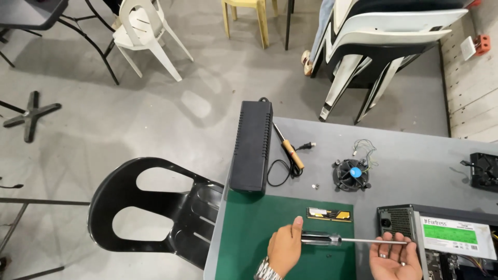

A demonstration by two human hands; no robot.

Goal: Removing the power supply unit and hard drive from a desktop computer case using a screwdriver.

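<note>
Your left hand (284, 248) closes its fingers on the screwdriver (353, 240) handle above the green mat (249, 228), its shaft lying horizontal, tip pointing right across your open right hand (394, 259).

Two bare hands, no gloves, no sleeves in view. On the left hand (284, 248), a metal link wristwatch (266, 271) at the wrist, silver-toned, partly cut off by the lower frame edge. On the right hand (395, 259), rings (383, 255) on the fingers, silver-looking, too small for detail.
</note>
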